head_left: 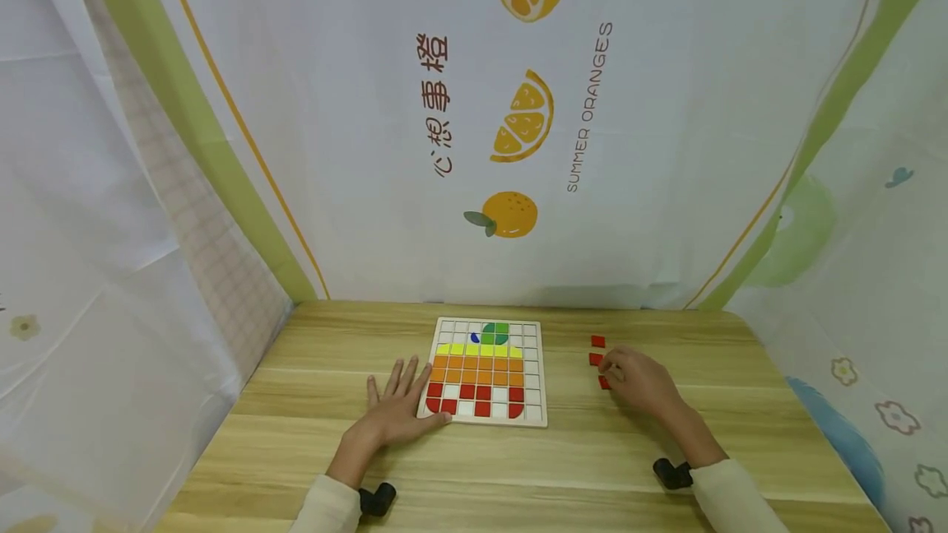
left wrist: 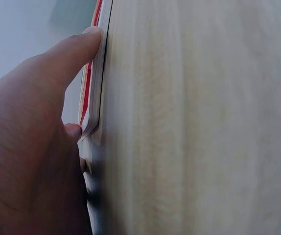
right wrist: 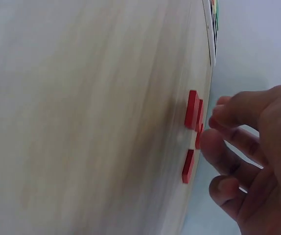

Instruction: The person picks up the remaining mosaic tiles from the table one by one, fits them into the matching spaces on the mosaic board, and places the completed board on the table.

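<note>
Head view: only one w/ full pattern. White grid board (head_left: 532, 381) is bottom ctr of frame, on wood table (head_left: 518, 475): green pcs (head_left: 502, 339) & blue pc (head_left: 475, 338) near top, then yellow row (head_left: 474, 350), orange rows (head_left: 484, 364), red pcs (head_left: 483, 393) at bottom w/ white gaps btwn some. L hand (head_left: 400, 414) lies at board's lower-left corner, fingers spread, not clasping it. R hand (head_left: 643, 382), lower right, fingers bent by loose red tiles (head_left: 597, 341); three visible, lowest partly hidden by fingers. Fruit-print cloth (head_left: 370, 105) fills upper ctr.

L wrist view: shows board's side edge, upper left, w/ thumb (left wrist: 74, 51) against it. Board cut off at top; pattern's just a red sliver. Other fingers mostly hidden.

R wrist view: loose tiles right of ctr, seen side-on, thick; they overlap, so count's unclear. Fingertips v. close; can't tell if R hand pinches one. Board's only a cut-off strip, upper right.
</note>
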